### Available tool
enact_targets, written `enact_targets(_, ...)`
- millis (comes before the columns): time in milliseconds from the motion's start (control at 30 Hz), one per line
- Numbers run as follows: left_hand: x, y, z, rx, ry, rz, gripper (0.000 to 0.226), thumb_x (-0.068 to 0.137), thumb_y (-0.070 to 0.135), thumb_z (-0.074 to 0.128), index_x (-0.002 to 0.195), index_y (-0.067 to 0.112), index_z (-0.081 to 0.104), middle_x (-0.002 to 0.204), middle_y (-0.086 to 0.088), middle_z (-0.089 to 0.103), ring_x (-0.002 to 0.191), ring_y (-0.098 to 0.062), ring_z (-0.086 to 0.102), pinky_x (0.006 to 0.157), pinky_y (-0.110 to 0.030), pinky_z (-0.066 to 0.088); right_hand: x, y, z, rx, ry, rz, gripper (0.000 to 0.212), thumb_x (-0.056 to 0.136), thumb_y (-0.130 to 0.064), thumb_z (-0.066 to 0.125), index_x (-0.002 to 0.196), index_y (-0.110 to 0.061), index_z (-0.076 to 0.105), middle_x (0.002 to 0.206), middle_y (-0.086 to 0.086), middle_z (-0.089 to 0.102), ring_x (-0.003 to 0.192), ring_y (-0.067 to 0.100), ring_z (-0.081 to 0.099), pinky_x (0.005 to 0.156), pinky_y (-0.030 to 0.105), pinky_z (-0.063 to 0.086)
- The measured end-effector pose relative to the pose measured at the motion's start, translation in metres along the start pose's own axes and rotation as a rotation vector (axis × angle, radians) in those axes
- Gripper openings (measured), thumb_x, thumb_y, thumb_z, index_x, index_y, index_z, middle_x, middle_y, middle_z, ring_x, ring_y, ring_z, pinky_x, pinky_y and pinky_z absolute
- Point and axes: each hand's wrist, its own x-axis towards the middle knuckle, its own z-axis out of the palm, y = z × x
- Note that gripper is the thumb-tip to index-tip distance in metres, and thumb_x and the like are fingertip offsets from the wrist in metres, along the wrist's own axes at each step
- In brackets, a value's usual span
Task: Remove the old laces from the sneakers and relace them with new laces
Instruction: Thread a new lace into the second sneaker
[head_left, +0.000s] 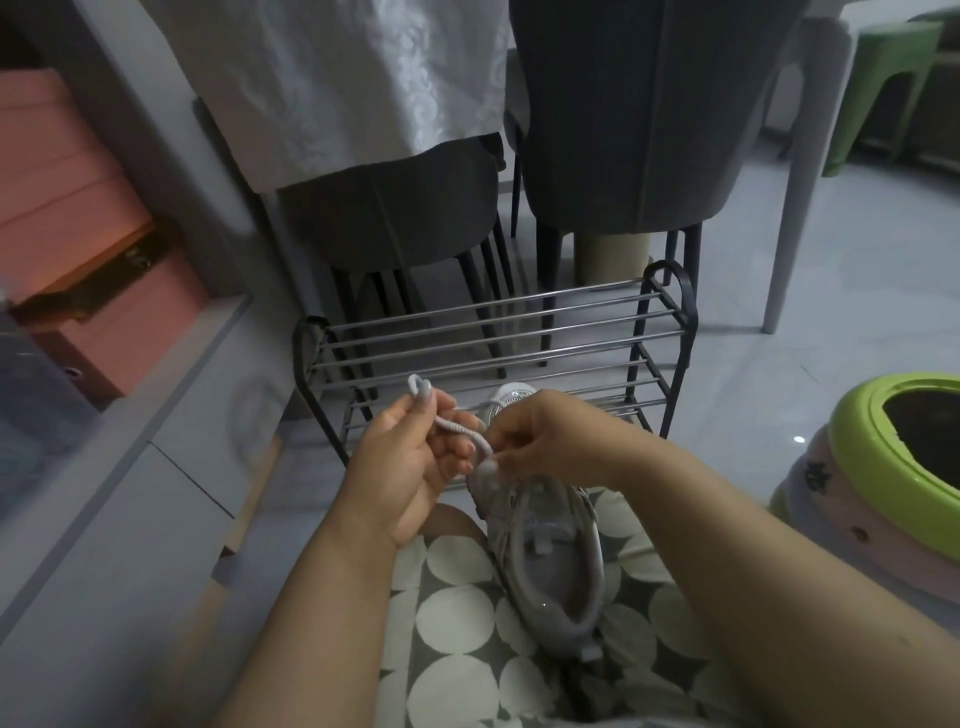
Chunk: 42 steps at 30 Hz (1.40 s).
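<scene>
A grey sneaker (550, 566) rests on my lap, heel toward me, on the spotted green-and-cream fabric (452, 613). A pale grey lace (457, 427) runs from the shoe's top up between my hands. My left hand (405, 462) pinches the lace, whose looped end sticks out above the fingers. My right hand (540, 441) grips the lace close to the shoe's tongue. Behind my right hand a second white sneaker (511, 395) peeks out, mostly hidden.
A black metal shoe rack (498, 332) stands just ahead. Two dark chairs (623, 130) and a white cloth (337, 78) rise behind it. Pink boxes (67, 208) sit at left, stacked green and pink stools (883, 467) at right.
</scene>
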Motion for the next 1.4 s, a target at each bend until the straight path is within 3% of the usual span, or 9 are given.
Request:
enact_targets(233, -0.009, -0.018, -0.007, 0.225, -0.125, -0.107, 0.035, 0.069, 0.019, 0.071, 0.101, 0.007, 0.064, 0.073, 0.000, 0.063, 0.056, -0.008, 0.051, 0.043, -0.019, 0.040, 0.004, 0.001, -0.005, 0.211, 0.146, 0.010, 0.010, 0.083, -0.029, 0.070, 0.078, -0.020, 0.070, 0.070, 0.001, 0.067, 0.060, 0.007, 0.054, 0.059, 0.025, 0.045)
enact_targets(433, -0.006, -0.028, -0.008, 0.369, -0.050, -0.065, 0.006, 0.083, 0.011, 0.066, 0.083, 0.006, 0.067, 0.062, -0.006, 0.062, 0.056, -0.015, 0.060, 0.055, -0.024, 0.053, 0.003, 0.004, -0.002, 0.161, 0.197, 0.048, 0.016, 0.085, -0.035, 0.067, 0.079, -0.020, 0.071, 0.074, 0.002, 0.070, 0.063, 0.009, 0.059, 0.064, 0.031, 0.052)
enact_targets(533, -0.006, -0.033, -0.010, 0.377, 0.002, -0.047, 0.005, 0.085, -0.002, 0.063, 0.083, 0.002, 0.066, 0.067, -0.010, 0.065, 0.061, -0.015, 0.065, 0.058, -0.024, 0.055, -0.003, 0.012, -0.010, 0.048, 0.250, 0.098, 0.026, 0.086, -0.038, 0.065, 0.080, -0.013, 0.071, 0.074, 0.005, 0.070, 0.062, 0.014, 0.059, 0.061, 0.030, 0.050)
enact_targets(667, -0.005, -0.038, -0.007, 0.426, 0.038, -0.053, 0.011, 0.083, -0.010, 0.064, 0.084, 0.001, 0.065, 0.067, -0.011, 0.067, 0.060, -0.016, 0.068, 0.058, -0.023, 0.056, -0.012, 0.021, -0.013, -0.231, 0.125, 0.120, 0.008, 0.082, -0.026, 0.071, 0.085, -0.020, 0.075, 0.075, -0.009, 0.066, 0.061, 0.004, 0.053, 0.051, 0.012, 0.037)
enact_targets(767, -0.002, -0.040, -0.004, 0.448, 0.060, -0.046, 0.011, 0.081, -0.010, 0.066, 0.081, 0.001, 0.065, 0.063, -0.008, 0.068, 0.060, -0.015, 0.068, 0.059, -0.024, 0.057, -0.013, 0.022, -0.007, -0.362, 0.045, 0.094, 0.012, 0.080, -0.022, 0.071, 0.090, -0.029, 0.076, 0.086, -0.011, 0.068, 0.075, 0.004, 0.057, 0.062, 0.015, 0.042)
enact_targets(900, 0.000, -0.042, -0.001, 0.489, 0.077, -0.048, 0.010, 0.081, -0.006, 0.068, 0.080, 0.004, 0.066, 0.061, -0.005, 0.068, 0.057, -0.013, 0.067, 0.054, -0.024, 0.054, -0.007, 0.024, 0.006, -0.547, 0.066, 0.036, 0.017, 0.080, -0.026, 0.067, 0.095, -0.028, 0.075, 0.068, -0.011, 0.052, 0.069, 0.010, 0.043, 0.066, 0.021, 0.036)
enact_targets(1000, 0.000, -0.042, 0.000, 0.515, 0.086, -0.063, 0.007, 0.080, -0.003, 0.071, 0.081, 0.002, 0.067, 0.064, -0.007, 0.068, 0.053, -0.012, 0.063, 0.050, -0.023, 0.051, -0.004, 0.026, 0.010, -0.455, 0.089, 0.062, 0.013, 0.078, -0.023, 0.068, 0.088, -0.026, 0.075, 0.064, -0.008, 0.052, 0.068, 0.014, 0.047, 0.061, 0.022, 0.037)
enact_targets(1100, 0.000, -0.041, 0.001, 0.527, 0.073, -0.083, 0.006, 0.079, -0.002, 0.072, 0.080, 0.001, 0.067, 0.066, -0.009, 0.067, 0.052, -0.013, 0.062, 0.048, -0.024, 0.051, -0.004, 0.028, 0.012, -0.384, 0.114, 0.066, 0.015, 0.078, -0.020, 0.069, 0.090, -0.026, 0.076, 0.081, -0.003, 0.065, 0.077, 0.016, 0.058, 0.063, 0.023, 0.044)
enact_targets(1400, 0.001, -0.040, 0.003, 0.486, 0.046, -0.145, 0.003, 0.084, -0.001, 0.067, 0.085, -0.003, 0.065, 0.062, -0.006, 0.062, 0.045, -0.007, 0.058, 0.042, -0.019, 0.048, 0.001, 0.033, 0.017, -0.297, 0.144, 0.092, 0.020, 0.076, -0.016, 0.070, 0.092, -0.027, 0.075, 0.079, -0.012, 0.058, 0.075, 0.009, 0.057, 0.070, 0.026, 0.051)
